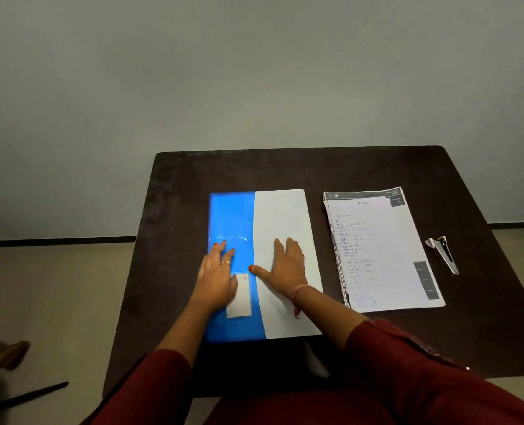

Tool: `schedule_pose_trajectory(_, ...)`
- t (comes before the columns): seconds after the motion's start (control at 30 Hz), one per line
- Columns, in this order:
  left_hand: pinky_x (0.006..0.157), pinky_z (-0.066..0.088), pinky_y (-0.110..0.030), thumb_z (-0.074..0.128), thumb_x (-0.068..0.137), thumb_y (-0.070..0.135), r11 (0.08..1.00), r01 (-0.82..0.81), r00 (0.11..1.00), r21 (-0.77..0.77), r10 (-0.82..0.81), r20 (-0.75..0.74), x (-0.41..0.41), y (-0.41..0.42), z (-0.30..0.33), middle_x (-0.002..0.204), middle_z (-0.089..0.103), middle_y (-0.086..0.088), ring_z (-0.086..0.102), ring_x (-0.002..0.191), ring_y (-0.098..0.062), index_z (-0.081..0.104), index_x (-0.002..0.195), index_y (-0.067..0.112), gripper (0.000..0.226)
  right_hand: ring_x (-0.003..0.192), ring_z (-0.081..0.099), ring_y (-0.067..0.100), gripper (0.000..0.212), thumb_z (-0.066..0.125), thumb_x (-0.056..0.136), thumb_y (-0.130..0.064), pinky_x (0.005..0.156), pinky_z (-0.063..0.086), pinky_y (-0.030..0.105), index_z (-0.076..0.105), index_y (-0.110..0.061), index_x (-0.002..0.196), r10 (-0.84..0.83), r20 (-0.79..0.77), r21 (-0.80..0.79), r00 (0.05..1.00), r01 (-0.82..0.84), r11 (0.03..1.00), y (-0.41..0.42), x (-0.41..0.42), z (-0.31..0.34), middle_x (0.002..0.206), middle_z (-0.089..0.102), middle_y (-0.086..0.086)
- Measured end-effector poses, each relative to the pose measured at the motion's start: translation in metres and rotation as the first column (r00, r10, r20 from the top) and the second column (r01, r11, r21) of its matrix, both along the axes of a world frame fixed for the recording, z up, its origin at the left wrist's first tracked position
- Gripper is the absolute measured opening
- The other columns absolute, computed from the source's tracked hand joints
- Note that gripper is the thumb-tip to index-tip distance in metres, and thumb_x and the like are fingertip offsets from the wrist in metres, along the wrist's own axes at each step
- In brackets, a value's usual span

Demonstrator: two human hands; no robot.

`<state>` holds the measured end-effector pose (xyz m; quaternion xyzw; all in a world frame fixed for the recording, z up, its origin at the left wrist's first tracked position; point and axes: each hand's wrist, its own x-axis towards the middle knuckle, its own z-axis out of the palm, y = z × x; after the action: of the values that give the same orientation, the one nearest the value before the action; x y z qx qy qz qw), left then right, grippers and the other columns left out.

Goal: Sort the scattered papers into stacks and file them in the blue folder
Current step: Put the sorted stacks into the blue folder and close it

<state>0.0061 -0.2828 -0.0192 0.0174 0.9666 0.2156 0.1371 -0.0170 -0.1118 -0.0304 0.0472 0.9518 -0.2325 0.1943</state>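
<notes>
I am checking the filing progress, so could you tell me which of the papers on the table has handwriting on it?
The stack of papers, right of the blue folder, has handwriting; the white sheet under the right hand is blank.

Both arms reached forward in dark red sleeves. The left hand (216,279) lay flat, palm down, fingers straight and slightly spread. The right hand (286,265) lay flat likewise, thumb stretched toward the left hand, a thread band at its wrist.
</notes>
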Motion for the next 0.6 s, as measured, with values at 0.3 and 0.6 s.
schedule_pose_trajectory(0.3,0.117,-0.005,-0.043,0.004,0.082,0.062,0.999,0.035,0.993,-0.040,-0.030,0.111,-0.010,0.016,-0.033,0.161,-0.005,-0.011,-0.008,0.148,-0.028,0.007,0.153,0.012,0.087,0.145,-0.003,0.043,0.084,0.048,0.090,-0.056,0.114,0.007,0.057,0.010,-0.012,0.151,0.004,0.126,0.198,0.992,-0.029,0.980,-0.025,-0.016,0.009,0.159,0.000,0.019)
schedule_pose_trajectory(0.6,0.115,-0.009,-0.041,-0.030,0.055,0.085,0.992,0.080,0.994,-0.099,-0.072,0.088,-0.008,0.015,-0.039,0.159,-0.010,-0.013,-0.010,0.147,-0.033,0.000,0.153,0.019,0.122,0.123,0.049,0.038,0.037,0.044,0.099,-0.018,0.107,0.039,0.045,0.044,-0.002,0.133,0.180,0.072,0.383,0.981,-0.194,0.903,-0.029,-0.039,0.022,0.135,0.050,0.020)
